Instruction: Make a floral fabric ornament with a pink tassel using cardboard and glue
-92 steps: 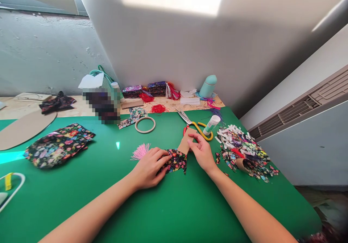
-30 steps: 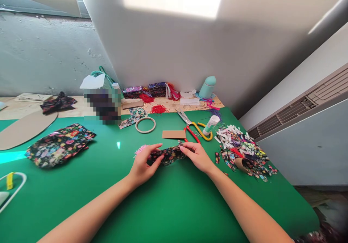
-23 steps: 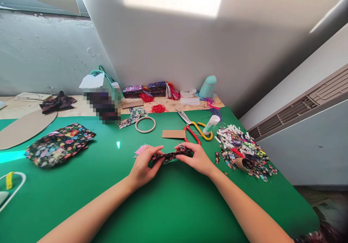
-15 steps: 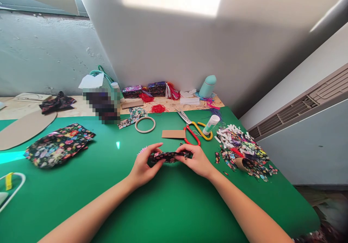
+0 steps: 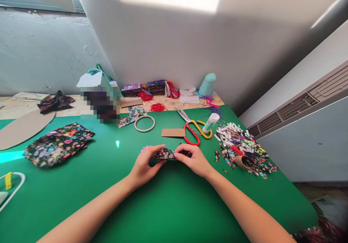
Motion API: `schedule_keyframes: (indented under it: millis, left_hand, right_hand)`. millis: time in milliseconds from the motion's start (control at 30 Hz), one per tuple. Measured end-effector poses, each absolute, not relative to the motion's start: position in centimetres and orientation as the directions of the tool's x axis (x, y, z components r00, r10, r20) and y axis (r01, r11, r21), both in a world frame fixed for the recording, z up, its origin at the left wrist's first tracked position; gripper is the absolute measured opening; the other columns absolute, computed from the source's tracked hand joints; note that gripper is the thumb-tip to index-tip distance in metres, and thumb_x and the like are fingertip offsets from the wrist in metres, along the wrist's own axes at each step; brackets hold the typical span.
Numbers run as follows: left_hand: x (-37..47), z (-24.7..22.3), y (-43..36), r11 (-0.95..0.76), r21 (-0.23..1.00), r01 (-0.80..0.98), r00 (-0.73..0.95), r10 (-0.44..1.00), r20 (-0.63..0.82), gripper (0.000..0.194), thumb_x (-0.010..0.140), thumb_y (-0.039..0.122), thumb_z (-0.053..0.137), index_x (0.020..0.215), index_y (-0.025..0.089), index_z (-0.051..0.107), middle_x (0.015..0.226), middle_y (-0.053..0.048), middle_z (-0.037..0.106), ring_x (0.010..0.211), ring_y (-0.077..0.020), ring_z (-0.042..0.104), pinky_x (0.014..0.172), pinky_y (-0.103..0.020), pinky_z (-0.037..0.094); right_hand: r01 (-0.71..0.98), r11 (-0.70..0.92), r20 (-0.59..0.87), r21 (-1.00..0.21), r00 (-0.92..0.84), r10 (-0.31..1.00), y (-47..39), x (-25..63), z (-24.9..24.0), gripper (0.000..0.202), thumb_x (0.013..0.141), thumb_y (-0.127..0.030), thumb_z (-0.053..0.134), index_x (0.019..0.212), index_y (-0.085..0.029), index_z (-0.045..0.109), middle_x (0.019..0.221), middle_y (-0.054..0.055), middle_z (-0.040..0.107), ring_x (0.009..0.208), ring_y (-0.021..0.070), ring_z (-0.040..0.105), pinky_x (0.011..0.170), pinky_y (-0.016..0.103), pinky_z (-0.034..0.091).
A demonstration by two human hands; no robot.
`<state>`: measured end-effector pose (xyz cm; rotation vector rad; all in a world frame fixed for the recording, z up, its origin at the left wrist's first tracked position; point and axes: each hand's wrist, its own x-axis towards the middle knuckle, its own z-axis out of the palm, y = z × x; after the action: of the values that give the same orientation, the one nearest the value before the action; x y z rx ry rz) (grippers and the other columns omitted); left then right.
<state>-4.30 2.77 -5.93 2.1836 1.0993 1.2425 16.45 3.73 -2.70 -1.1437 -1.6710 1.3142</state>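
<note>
Both my hands pinch a small piece of dark floral fabric [image 5: 164, 153] over the green mat [image 5: 168, 206]. My left hand [image 5: 145, 165] grips its left end, my right hand [image 5: 193, 159] its right end. The fabric is folded into a narrow strip between my fingertips. A pink tassel [image 5: 143, 149] peeks out just behind my left hand. A brown card rectangle [image 5: 173, 132] lies flat a little beyond my hands, and scissors with red and yellow handles [image 5: 193, 131] lie beside it.
A white glue stick [image 5: 210, 122] and a heap of fabric scraps [image 5: 243, 147] lie right. A wooden ring [image 5: 144, 123] is behind, a floral fabric pile [image 5: 58, 144] left, oval cardboard [image 5: 24, 129] far left. Tassels, fabric stacks and a teal bottle [image 5: 207, 84] line the wall.
Three seconds ago my right hand held the brown card against the fabric; the card now lies on the mat. Both hands have since folded the fabric into a narrower strip.
</note>
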Motion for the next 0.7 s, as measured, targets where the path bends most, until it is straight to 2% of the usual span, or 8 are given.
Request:
schedule_keyframes:
  millis: [100,267,367,433,500,533,600,700]
  left_hand:
    - [-4.3,-5.7,2.9,-0.675,0.566,0.474,0.316,0.730,0.606,0.035,0.084,0.021,0.060,0.118,0.021,0.051,0.086,-0.003,0.065,0.070,-0.0135,0.061,0.063,-0.026,0.052]
    - [-4.1,-5.0,3.0,-0.790,0.412,0.455,0.385,0.591,0.708,0.037,0.085,0.012,0.055,0.120,0.021,0.047,0.080,-0.003,0.063,0.069,-0.0140,0.057,0.069,-0.031,0.049]
    - [-4.1,-4.6,3.0,-0.822,0.311,0.476,0.426,0.525,0.736,0.039,0.084,0.009,0.053,0.121,0.019,0.047,0.078,-0.003,0.064,0.066,-0.0144,0.057,0.067,-0.031,0.049]
    - [-4.1,-4.4,2.9,-0.820,0.235,0.522,0.436,0.493,0.753,0.039,0.083,0.009,0.054,0.121,0.019,0.047,0.075,-0.003,0.064,0.065,-0.0151,0.057,0.063,-0.029,0.048]
    - [-4.2,-4.3,2.7,-0.815,0.170,0.554,0.442,0.461,0.770,0.039,0.083,0.010,0.055,0.121,0.018,0.048,0.072,-0.003,0.064,0.063,-0.0157,0.057,0.060,-0.028,0.047]
    - [-4.2,-4.3,2.7,-0.815,0.148,0.560,0.448,0.448,0.774,0.040,0.083,0.010,0.055,0.122,0.017,0.048,0.072,-0.003,0.064,0.063,-0.0159,0.057,0.060,-0.027,0.048]
    - [-4.3,-4.3,2.5,-0.819,0.113,0.562,0.460,0.424,0.781,0.043,0.082,0.007,0.054,0.124,0.015,0.048,0.074,-0.005,0.065,0.065,-0.0164,0.058,0.061,-0.027,0.049]
    - [-4.4,-4.5,2.2,-0.823,0.079,0.563,0.480,0.403,0.779,0.048,0.083,0.005,0.052,0.130,0.014,0.044,0.078,-0.007,0.066,0.069,-0.0171,0.059,0.063,-0.028,0.052]
  right_hand:
    - [0.207,0.114,0.031,-0.972,-0.368,0.929,3.7,16.5,-2.8,0.012,0.077,-0.027,0.060,0.074,-0.016,0.064,0.073,0.002,0.060,0.065,0.0130,0.052,0.061,0.026,0.040]
    - [0.187,0.191,0.110,-0.964,-0.372,0.922,3.7,16.4,-2.7,0.008,0.079,-0.024,0.059,0.077,-0.018,0.064,0.086,0.005,0.065,0.082,0.0171,0.060,0.076,0.030,0.046]
    - [0.217,0.197,0.136,-0.956,-0.266,0.954,3.6,16.4,-2.7,0.011,0.079,-0.027,0.061,0.086,-0.019,0.062,0.095,0.006,0.063,0.091,0.0185,0.060,0.084,0.032,0.046]
    - [0.253,0.140,0.109,-0.957,-0.135,0.985,3.6,16.4,-2.7,0.017,0.078,-0.032,0.062,0.088,-0.019,0.059,0.092,0.005,0.061,0.086,0.0181,0.059,0.080,0.032,0.048]
    - [0.226,0.031,0.016,-0.974,-0.065,0.998,3.5,16.5,-2.7,0.022,0.077,-0.039,0.063,0.082,-0.019,0.055,0.077,0.002,0.059,0.070,0.0154,0.058,0.065,0.029,0.050]
    - [0.192,-0.036,-0.054,-0.981,-0.090,0.994,3.5,16.5,-2.7,0.025,0.077,-0.043,0.062,0.077,-0.019,0.053,0.069,0.000,0.057,0.061,0.0135,0.056,0.056,0.026,0.048]
    - [0.124,-0.184,-0.211,-0.975,-0.259,0.942,3.3,16.3,-2.7,0.034,0.078,-0.050,0.060,0.070,-0.018,0.052,0.058,-0.002,0.055,0.049,0.0107,0.052,0.046,0.023,0.044]
    - [0.048,-0.358,-0.331,-0.932,-0.509,0.794,2.8,15.6,-2.6,0.040,0.074,-0.054,0.063,0.074,-0.015,0.057,0.061,0.001,0.061,0.050,0.0117,0.059,0.047,0.023,0.047]
